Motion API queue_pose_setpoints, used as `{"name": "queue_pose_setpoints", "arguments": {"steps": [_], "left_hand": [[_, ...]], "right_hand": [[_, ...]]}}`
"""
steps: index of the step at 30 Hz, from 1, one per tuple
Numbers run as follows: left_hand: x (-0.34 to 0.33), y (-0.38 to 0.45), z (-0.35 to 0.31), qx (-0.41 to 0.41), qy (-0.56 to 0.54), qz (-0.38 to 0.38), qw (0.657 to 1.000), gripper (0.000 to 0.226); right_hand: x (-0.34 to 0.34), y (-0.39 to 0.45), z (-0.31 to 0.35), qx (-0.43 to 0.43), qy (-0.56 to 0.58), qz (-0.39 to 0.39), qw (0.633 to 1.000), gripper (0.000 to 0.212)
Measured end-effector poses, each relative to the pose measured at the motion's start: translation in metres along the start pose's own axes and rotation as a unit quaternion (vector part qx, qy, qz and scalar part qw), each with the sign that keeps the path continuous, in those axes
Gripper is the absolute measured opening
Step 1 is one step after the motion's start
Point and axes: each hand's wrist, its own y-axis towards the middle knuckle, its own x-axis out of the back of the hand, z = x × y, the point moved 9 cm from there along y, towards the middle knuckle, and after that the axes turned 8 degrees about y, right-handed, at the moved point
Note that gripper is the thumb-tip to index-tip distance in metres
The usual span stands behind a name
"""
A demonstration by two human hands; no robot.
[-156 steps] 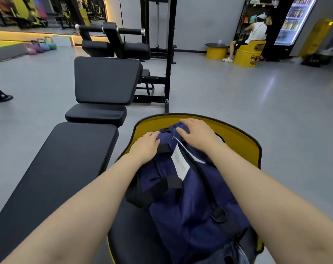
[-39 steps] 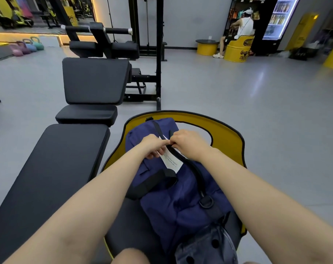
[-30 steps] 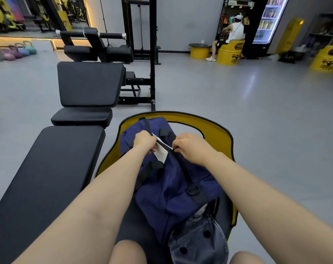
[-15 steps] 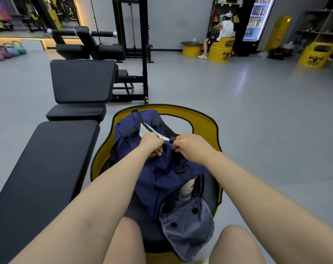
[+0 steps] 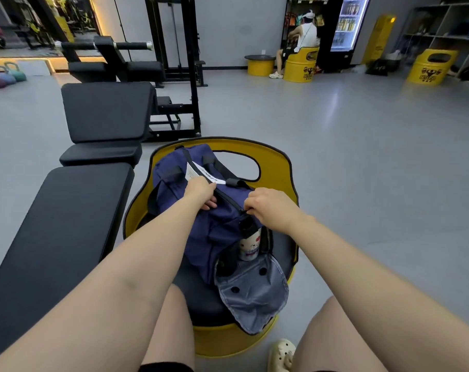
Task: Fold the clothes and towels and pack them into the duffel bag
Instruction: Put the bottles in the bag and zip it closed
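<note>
Left hand [image 5: 201, 193] clamped on the navy fabric of the duffel bag [image 5: 198, 224] just beside the top zipper [image 5: 228, 201], fingers curled under. Right hand [image 5: 268, 208] pinched shut at the near end of that zipper, on what looks like the pull, though the pull itself is hidden by the fingers. Both hands close together, apart only by a short run of zipper line. Directly at 12 o'clock from the left hand, a white paper tag [image 5: 201, 171] lying on top of the bag between the black carry straps [image 5: 236, 182]. At 6 o'clock from the right hand, the bag's end pocket hanging open, its grey lining flap [image 5: 252, 294] folded down toward the viewer, with a white printed cup [image 5: 249, 245] standing upright inside. Bag resting on the black seat pad of a yellow barrel chair [image 5: 276, 167], far end leaning against the yellow backrest. At 9 o'clock from the chair, a flat black weight bench [image 5: 58, 224]; at 11 o'clock, a padded black gym machine [image 5: 107, 111]. Bare knees at the bottom edge, a cream clog [image 5: 281, 354] at 5 o'clock on the grey floor [image 5: 375, 157]. Far off at 1 o'clock, a seated person [image 5: 300, 41] on another yellow barrel beside a lit drinks fridge [image 5: 346, 22].
</note>
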Motion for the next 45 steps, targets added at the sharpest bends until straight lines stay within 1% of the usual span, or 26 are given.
{"name": "queue_pose_setpoints", "arguments": {"steps": [2, 5, 9, 12, 15, 17, 18, 20, 22, 24, 26, 28, 30, 32, 35, 41, 45], "left_hand": [[-0.001, -0.008, -0.005, -0.030, 0.020, -0.008, 0.999, 0.026], [-0.007, -0.025, -0.014, -0.096, 0.081, -0.027, 0.992, 0.023], [-0.014, -0.058, -0.022, -0.177, 0.181, -0.085, 0.964, 0.015], [-0.020, -0.089, -0.028, -0.252, 0.242, -0.147, 0.925, 0.013], [-0.034, -0.125, -0.027, -0.361, 0.286, -0.207, 0.863, 0.015], [-0.051, -0.147, -0.019, -0.432, 0.314, -0.217, 0.817, 0.018], [-0.062, -0.155, -0.012, -0.455, 0.327, -0.211, 0.801, 0.021], [-0.087, -0.166, 0.005, -0.478, 0.352, -0.185, 0.783, 0.028], [-0.113, -0.171, 0.024, -0.467, 0.376, -0.133, 0.790, 0.038], [-0.141, -0.172, 0.049, -0.425, 0.422, -0.066, 0.798, 0.051], [-0.163, -0.173, 0.072, -0.387, 0.459, -0.021, 0.799, 0.059], [-0.181, -0.176, 0.090, -0.364, 0.477, 0.009, 0.800, 0.063], [-0.199, -0.177, 0.104, -0.347, 0.499, 0.043, 0.793, 0.069], [-0.214, -0.176, 0.117, -0.336, 0.527, 0.071, 0.778, 0.076], [-0.233, -0.177, 0.128, -0.332, 0.559, 0.087, 0.755, 0.082], [-0.260, -0.167, 0.125, -0.332, 0.581, 0.056, 0.741, 0.075], [-0.268, -0.163, 0.127, -0.333, 0.598, 0.062, 0.726, 0.065]], "right_hand": [[0.001, -0.005, -0.001, -0.010, 0.004, -0.004, 1.000, 0.021], [-0.001, -0.012, -0.007, -0.042, 0.012, -0.016, 0.999, 0.024], [-0.008, -0.025, -0.008, -0.059, 0.011, -0.033, 0.998, 0.032], [-0.008, -0.043, -0.001, -0.042, 0.010, -0.081, 0.996, 0.040], [-0.015, -0.065, 0.008, -0.016, 0.023, -0.130, 0.991, 0.042], [-0.028, -0.080, 0.011, -0.016, 0.027, -0.130, 0.991, 0.041], [-0.036, -0.088, 0.012, -0.015, 0.026, -0.124, 0.992, 0.040], [-0.055, -0.105, 0.015, -0.020, 0.029, -0.098, 0.995, 0.038], [-0.078, -0.121, 0.017, -0.030, 0.036, -0.054, 0.997, 0.044], [-0.106, -0.138, 0.018, -0.043, 0.021, 0.008, 0.999, 0.053], [-0.132, -0.153, 0.017, -0.059, 0.003, 0.071, 0.996, 0.059], [-0.154, -0.166, 0.014, -0.074, 0.001, 0.108, 0.991, 0.065], [-0.173, -0.177, 0.011, -0.083, 0.006, 0.136, 0.987, 0.069], [-0.192, -0.185, 0.009, -0.091, 0.010, 0.154, 0.984, 0.073], [-0.214, -0.191, 0.008, -0.099, 0.013, 0.170, 0.980, 0.080], [-0.245, -0.203, 0.004, -0.120, 0.021, 0.178, 0.976, 0.088], [-0.264, -0.208, -0.002, -0.135, 0.024, 0.196, 0.971, 0.086]]}}
